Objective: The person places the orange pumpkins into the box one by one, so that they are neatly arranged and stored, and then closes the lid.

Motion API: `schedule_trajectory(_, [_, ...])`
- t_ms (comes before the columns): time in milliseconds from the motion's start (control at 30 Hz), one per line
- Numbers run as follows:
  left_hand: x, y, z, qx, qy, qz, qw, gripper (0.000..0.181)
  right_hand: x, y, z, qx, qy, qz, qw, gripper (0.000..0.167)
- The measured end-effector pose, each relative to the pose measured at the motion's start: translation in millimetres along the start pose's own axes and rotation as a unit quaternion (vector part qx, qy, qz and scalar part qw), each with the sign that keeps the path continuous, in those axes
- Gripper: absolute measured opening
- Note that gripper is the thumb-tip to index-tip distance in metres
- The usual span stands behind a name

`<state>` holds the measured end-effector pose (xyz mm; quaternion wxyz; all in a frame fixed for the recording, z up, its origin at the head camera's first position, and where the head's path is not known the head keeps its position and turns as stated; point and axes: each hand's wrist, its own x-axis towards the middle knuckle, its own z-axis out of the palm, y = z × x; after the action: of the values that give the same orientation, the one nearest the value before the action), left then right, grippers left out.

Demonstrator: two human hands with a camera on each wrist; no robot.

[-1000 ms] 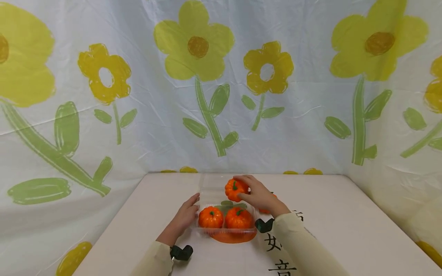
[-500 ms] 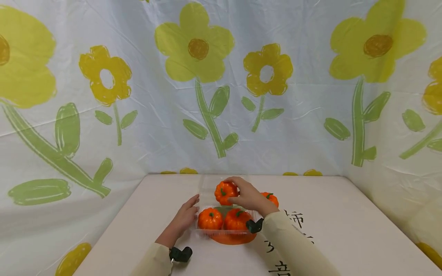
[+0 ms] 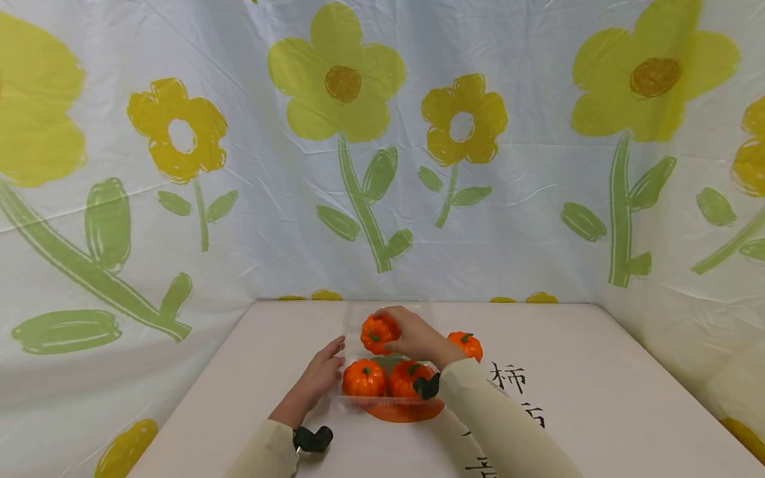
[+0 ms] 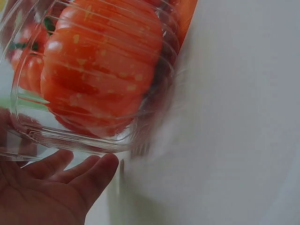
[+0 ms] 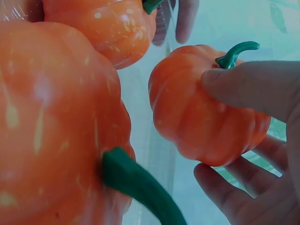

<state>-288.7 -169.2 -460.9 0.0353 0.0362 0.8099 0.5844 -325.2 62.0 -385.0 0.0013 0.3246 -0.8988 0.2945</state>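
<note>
- Right grip [image 3: 412,335], one: we record it pinching a small toy pumpkin, thumb near the stem and fingers curled against the opposite side.
- Toy pumpkin, held [image 3: 380,332], orange, green stem: in the right grip, tilted, over the rear clear section of the container; we cannot tell whether it touches the plastic.
- Left grip [image 3: 325,372], one: fingers extended and slightly parted, pinching nothing that we can see; fingertips at the container's left side.
- Clear plastic container [image 4: 70,140], one: just right of the left grip, its front section nearer the wearer than the right grip.
- Left boxed pumpkin [image 3: 364,378], orange, yellow-flecked: we place it in the container, the nearer of the boxed pair to the left grip.
- Right boxed pumpkin [image 3: 403,378], orange, green-stemmed: beside its fellow, below the right grip in the head view, partly hidden by the black wrist device [image 3: 427,385].
- Loose pumpkin [image 3: 466,345], orange, green-stemmed: outside the container, right of the right grip, partly behind the forearm.
- Pale surface [image 3: 597,398]: beneath both grips; we note black printed characters [image 3: 508,378] to the right grip's right.
</note>
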Motion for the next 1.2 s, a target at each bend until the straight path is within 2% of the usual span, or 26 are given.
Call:
schedule_trajectory(133, [0.6, -0.8, -0.2, 0.004, 0.001, 0.001, 1.0, 0.056, 5.0, -3, 3, -0.027, -0.008, -0.007, 0.9996, 0.058])
schedule_trajectory(567, [-1.1, 1.3, -0.1, 0.017, 0.002, 0.004, 0.9998, 0.055, 14.8, -12, 12, -0.048, -0.039, 0.028, 0.9977, 0.061])
schedule_trajectory(733, [-1.7, 1.5, 0.2, 0.017, 0.004, -0.004, 0.9998, 0.054, 17.9, -14, 16, -0.056, -0.045, 0.031, 0.9969, 0.059])
schedule_trajectory(1000, [-3.2, 1.4, 1.1, 0.013, 0.008, 0.004, 0.9999, 0.054, 17.9, -16, 20, -0.075, -0.05, 0.017, 0.9958, 0.055])
schedule_trajectory(1200, [-4.0, 1.7, 1.2, 0.012, 0.008, 0.001, 0.9999, 0.054, 19.8, -16, 24, -0.085, -0.063, 0.033, 0.9938, 0.054])
